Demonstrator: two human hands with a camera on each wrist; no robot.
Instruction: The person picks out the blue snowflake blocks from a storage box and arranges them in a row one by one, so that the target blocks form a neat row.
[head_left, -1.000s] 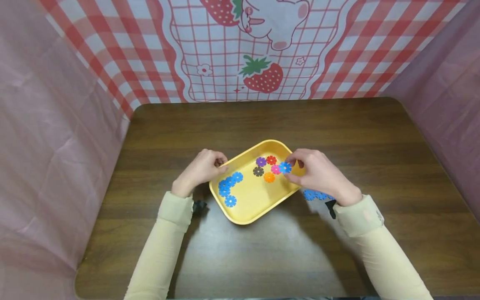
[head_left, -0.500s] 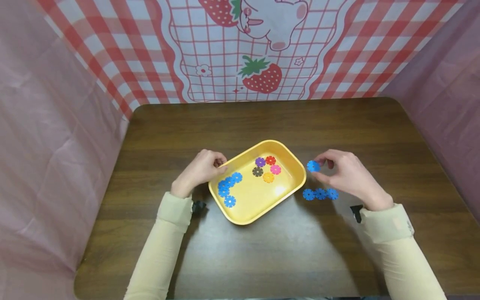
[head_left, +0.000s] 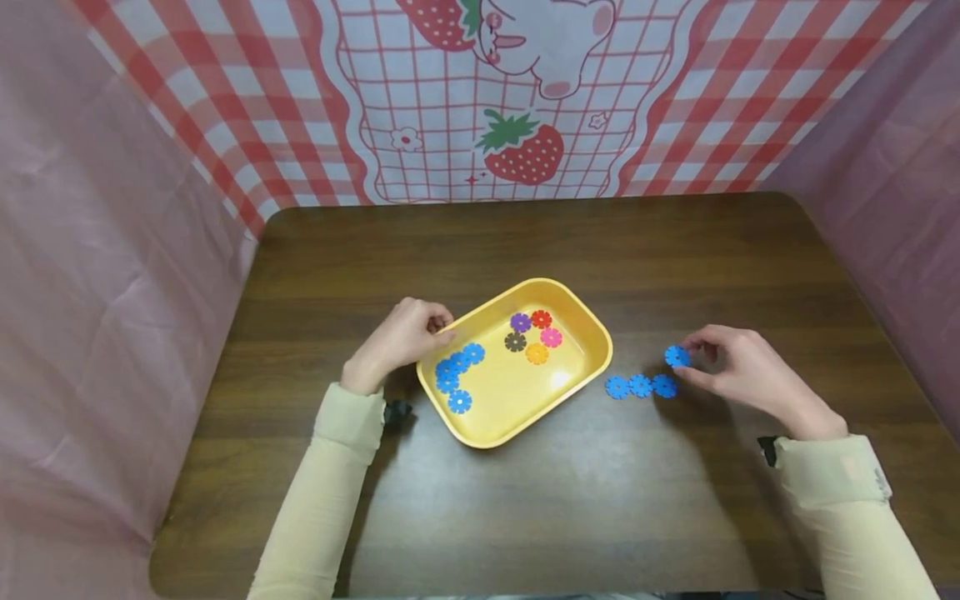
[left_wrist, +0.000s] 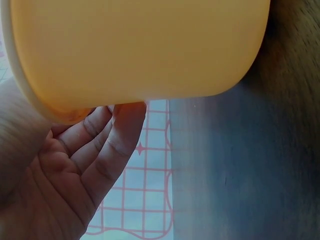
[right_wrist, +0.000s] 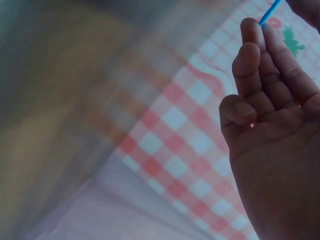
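Observation:
Between the thumb and fingers of my right hand [head_left: 750,377] a blue snowflake disc [head_left: 677,357] is pinched; the right wrist view catches the disc [right_wrist: 270,12] edge-on. It hovers just above the right end of a row of blue discs [head_left: 641,386] on the table. My left hand [head_left: 401,337] grips the left rim of a yellow tray [head_left: 517,435], thumb over the rim and fingers against the outside wall, as the left wrist view shows. Inside the tray, several blue discs [head_left: 447,381] lie at the left, and purple, red, pink, orange and dark discs [head_left: 515,342] cluster at the right.
A brown wooden table [head_left: 525,533] spans the scene. Behind it hangs a red-and-white checked cloth [head_left: 525,154] with strawberries, and pink curtains [head_left: 112,333] close off both sides.
My right hand has carried the blue disc out from over the tray, rightward and toward me, to the end of the blue row. The left hand has stayed on the tray.

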